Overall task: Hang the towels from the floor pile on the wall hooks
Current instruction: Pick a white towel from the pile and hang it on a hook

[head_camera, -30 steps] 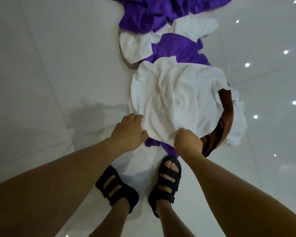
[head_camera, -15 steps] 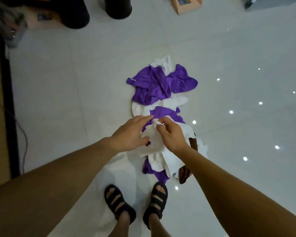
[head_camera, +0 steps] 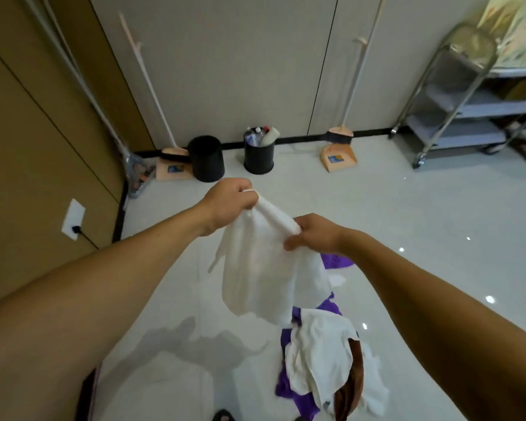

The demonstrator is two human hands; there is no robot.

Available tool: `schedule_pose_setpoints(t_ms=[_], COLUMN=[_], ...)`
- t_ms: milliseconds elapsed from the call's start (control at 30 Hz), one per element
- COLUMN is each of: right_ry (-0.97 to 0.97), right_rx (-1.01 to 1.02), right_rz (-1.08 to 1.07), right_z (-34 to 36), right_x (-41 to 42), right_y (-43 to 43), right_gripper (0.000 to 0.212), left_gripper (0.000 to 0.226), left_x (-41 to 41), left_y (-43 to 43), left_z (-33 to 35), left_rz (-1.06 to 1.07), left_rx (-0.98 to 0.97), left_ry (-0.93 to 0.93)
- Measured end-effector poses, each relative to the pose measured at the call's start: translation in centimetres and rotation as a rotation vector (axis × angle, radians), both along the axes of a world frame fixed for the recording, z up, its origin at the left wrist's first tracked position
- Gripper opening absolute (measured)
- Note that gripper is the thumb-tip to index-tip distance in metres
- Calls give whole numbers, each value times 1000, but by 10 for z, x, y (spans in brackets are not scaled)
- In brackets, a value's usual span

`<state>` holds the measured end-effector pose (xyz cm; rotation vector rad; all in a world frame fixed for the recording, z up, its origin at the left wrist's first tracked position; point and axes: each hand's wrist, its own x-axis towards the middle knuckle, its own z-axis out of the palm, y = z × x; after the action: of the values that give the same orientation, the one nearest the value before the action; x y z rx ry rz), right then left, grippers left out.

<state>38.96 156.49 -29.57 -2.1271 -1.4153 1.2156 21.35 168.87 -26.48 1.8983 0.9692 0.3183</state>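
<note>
Over the glossy pale tile floor (head_camera: 407, 223), your left hand (head_camera: 228, 202) and right hand (head_camera: 316, 233) clutch a soft white towel (head_camera: 261, 278) above the crumpled pile (head_camera: 319, 360).

Arms outstretched; left hand (head_camera: 230, 202) higher, right hand (head_camera: 315, 233) lower, both gripping towel (head_camera: 261, 275)

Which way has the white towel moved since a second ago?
Yes, upward. The white towel lay on the floor pile; now it hangs above that pile, gripped by the left hand and the right hand.
</note>
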Motion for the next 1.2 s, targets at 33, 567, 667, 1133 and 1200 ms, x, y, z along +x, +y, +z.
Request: schedule_pose_setpoints(t_ms=[33,567,667,1133,1200], right_ry=[53,222,-131,-24,-1], right_rx=[41,323,199,407,222], right_rz=[-39,415,604,444,433], right_z=[16,208,211,161,147], right_x=[-3,-104,-108,-214,-217], right_y=[5,78,82,98,86], right_gripper=[29,31,38,47,55], left_gripper=[12,29,46,46,45], left_x=[-12,-132,-147,-235,-247], left_y=[5,-24,-32,-92,-99], left_z=[17,146,157,166,167], left_rz=[28,168,261,848,933], left_rx=[7,-230,-259,-375,-363], left_ry=[-19,-89,-73,-418,-487])
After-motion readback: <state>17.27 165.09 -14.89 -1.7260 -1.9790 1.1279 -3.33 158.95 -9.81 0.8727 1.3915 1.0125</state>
